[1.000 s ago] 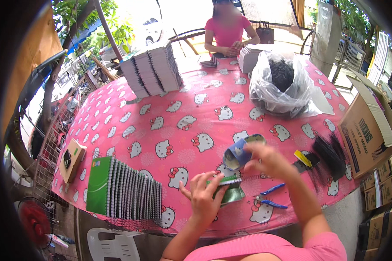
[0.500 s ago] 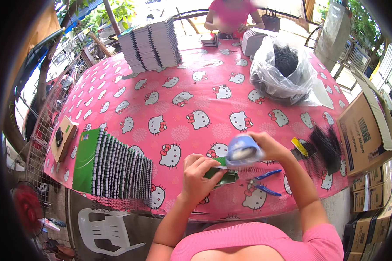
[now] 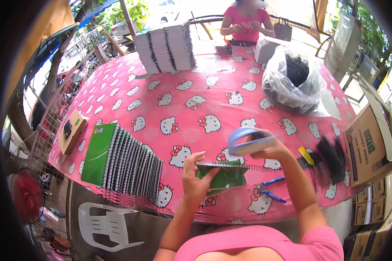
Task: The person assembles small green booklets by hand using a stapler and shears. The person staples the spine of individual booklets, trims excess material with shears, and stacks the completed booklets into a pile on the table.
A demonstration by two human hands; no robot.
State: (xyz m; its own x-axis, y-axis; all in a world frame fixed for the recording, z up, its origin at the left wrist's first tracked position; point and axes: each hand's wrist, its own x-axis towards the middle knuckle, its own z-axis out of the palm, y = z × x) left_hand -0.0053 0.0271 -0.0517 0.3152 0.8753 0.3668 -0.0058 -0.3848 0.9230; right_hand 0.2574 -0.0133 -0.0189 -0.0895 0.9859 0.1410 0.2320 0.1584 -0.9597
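My left hand (image 3: pixel 196 176) grips a small green notebook (image 3: pixel 228 177) near the table's front edge, thumb across its cover. A thin wire spiral (image 3: pixel 261 168) sticks out to the right from the notebook's holed edge. Just above the notebook, my right hand (image 3: pixel 268 145) is closed around a blue-and-white rounded tool (image 3: pixel 250 141) with a loop-like form; motion blurs it and I cannot tell its exact kind. Blue-handled pliers (image 3: pixel 272 193) lie on the table below my right forearm. To the left stands a long stack of green spiral notebooks (image 3: pixel 122 156).
A pink patterned cloth (image 3: pixel 191 126) covers the table. Tall notebook stacks (image 3: pixel 165 48) and a clear bag of black coils (image 3: pixel 294 82) stand farther back. At right are loose black spirals (image 3: pixel 331 158) and a cardboard box (image 3: pixel 370 143). Across the table, a person (image 3: pixel 248 24) handles something small.
The view has shifted. My left hand has tilted the notebook, showing more of its green cover. The blue-and-white tool has turned in my right hand. The person opposite has raised their hands.
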